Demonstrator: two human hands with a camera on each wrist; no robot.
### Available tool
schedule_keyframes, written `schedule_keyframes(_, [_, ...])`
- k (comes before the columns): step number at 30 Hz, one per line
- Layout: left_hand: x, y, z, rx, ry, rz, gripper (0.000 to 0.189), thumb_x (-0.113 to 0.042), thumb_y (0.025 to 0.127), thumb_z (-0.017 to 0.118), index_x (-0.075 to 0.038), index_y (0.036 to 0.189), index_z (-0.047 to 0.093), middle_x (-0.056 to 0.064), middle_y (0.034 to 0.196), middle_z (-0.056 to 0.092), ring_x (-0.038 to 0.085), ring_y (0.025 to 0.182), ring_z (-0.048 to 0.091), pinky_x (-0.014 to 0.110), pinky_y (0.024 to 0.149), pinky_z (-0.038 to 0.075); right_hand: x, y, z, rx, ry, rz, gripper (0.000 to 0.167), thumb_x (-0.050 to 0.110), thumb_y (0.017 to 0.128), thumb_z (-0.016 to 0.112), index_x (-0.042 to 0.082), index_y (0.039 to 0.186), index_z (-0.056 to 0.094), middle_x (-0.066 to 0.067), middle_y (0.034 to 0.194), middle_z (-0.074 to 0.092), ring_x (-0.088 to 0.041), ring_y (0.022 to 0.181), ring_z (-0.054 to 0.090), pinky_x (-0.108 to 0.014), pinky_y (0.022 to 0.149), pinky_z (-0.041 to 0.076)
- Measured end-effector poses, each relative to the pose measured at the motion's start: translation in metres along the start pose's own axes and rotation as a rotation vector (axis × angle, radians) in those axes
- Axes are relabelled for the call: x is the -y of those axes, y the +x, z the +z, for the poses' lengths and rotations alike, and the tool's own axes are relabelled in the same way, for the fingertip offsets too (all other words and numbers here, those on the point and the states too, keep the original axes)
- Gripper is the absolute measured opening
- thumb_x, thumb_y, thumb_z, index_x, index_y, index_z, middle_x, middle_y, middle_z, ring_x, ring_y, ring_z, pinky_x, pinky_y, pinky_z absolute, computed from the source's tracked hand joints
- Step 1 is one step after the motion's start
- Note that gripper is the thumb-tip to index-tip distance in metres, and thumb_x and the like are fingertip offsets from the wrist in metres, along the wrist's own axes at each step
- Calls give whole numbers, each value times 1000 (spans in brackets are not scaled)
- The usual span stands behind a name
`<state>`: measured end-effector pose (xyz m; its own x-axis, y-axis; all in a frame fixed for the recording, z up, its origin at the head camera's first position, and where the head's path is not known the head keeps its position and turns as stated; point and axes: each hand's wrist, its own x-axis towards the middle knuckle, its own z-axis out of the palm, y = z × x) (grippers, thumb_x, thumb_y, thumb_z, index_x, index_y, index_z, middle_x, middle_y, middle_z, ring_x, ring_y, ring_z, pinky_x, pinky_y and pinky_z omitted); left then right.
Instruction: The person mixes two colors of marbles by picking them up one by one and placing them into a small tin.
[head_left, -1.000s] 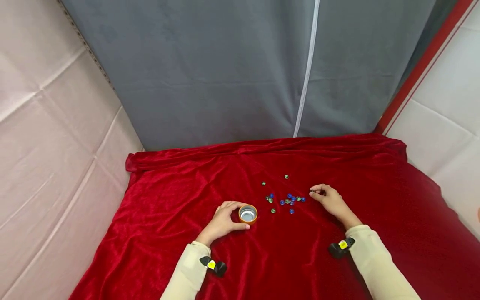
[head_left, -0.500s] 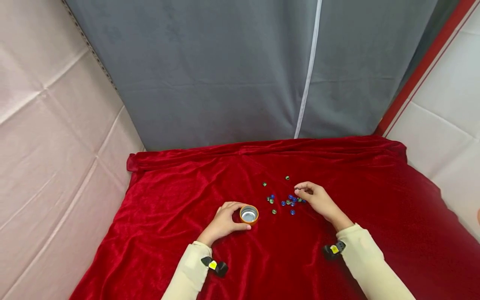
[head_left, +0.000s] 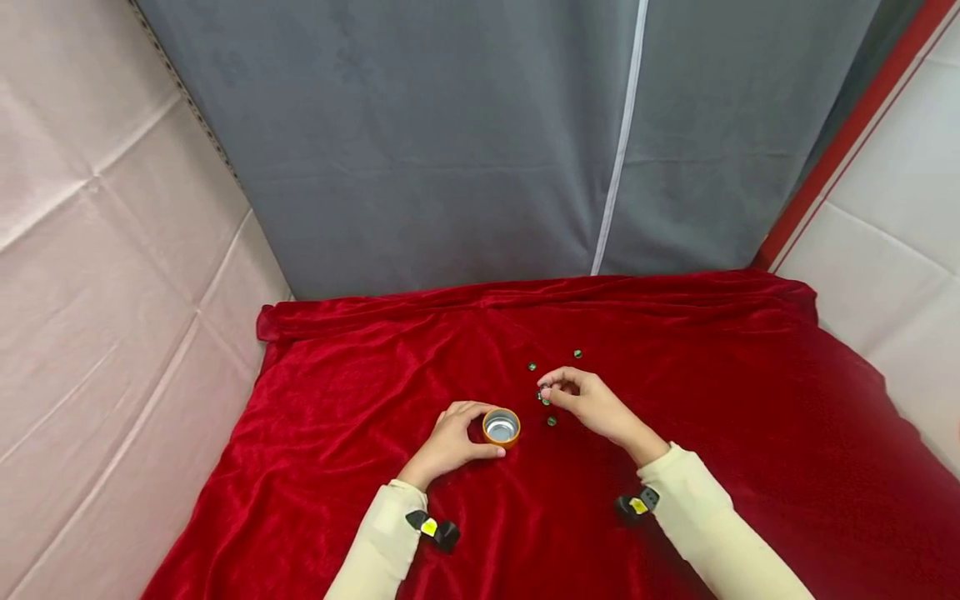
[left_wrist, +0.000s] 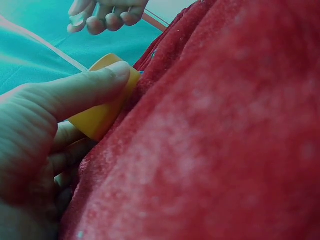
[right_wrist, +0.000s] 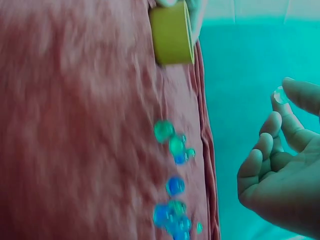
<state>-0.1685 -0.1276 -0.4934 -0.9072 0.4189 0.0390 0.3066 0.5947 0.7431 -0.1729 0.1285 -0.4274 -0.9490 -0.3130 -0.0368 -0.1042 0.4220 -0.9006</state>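
My left hand [head_left: 447, 442] grips a small round orange tin [head_left: 501, 427] from its left side, thumb in front and fingers behind. Upright on the cloth, it shows a silvery inside. In the left wrist view the thumb lies across the yellow-looking tin [left_wrist: 102, 112]. My right hand [head_left: 596, 407] hovers right of the tin, pinching a clear glass marble [right_wrist: 280, 95] between thumb and index finger, other fingers curled loosely. Below it, green marbles [right_wrist: 163, 131] and blue marbles [right_wrist: 175, 185] lie scattered on the cloth. In the head view, my right hand hides the blue ones.
A wrinkled red velvet cloth [head_left: 360, 433] covers the table. Two green marbles lie farther back, one at the right [head_left: 577, 354]. A grey curtain [head_left: 450, 167] hangs behind, with pale walls [head_left: 112, 333] on both sides.
My right hand has moved left with the pinched marble, from right of the scattered marbles to above them, nearer the tin. My left hand still holds the tin in place.
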Motion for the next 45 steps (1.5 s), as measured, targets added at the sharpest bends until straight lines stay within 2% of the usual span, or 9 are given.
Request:
schedule_keyframes(9, [0,1,-1,4,-18,7,60,-36,69,86,-20,122,64,2,127,61,23,124,45,48,102,31,6,12,35,57,10,-54,21,19,92,64,3,106,67,-1,81,55,-10,68,46,-21,60,40])
schedule_keyframes(16, [-2,1,-1,15,-28,-20,62,-36,70,85,-17,125,62,4,129,59,24,125,44,48,103,31,6,13,49,79,-10,-81,18,15,91,64,5,105,68,-3,83,55,-12,68,43,-19,59,37])
schedule_keyframes(24, [-1,2,-2,11,-7,-18,62,-36,71,84,-18,125,62,3,129,59,24,125,44,48,103,32,0,15,56,70,-12,-73,18,12,90,64,4,105,69,-3,82,52,-12,70,43,-19,59,37])
schedule_keyframes(32, [0,1,-1,21,-24,-14,60,-38,72,84,-19,125,62,0,129,59,22,125,44,47,103,31,-10,15,60,99,-7,-70,22,15,88,68,4,107,71,-3,82,52,-13,73,44,-19,61,39])
schedule_keyframes(45, [1,1,-1,31,-28,-35,61,-39,72,84,-19,126,61,1,130,58,23,125,42,48,103,32,-8,14,57,79,5,-22,20,15,88,67,7,107,71,-1,83,51,-13,73,44,-19,61,38])
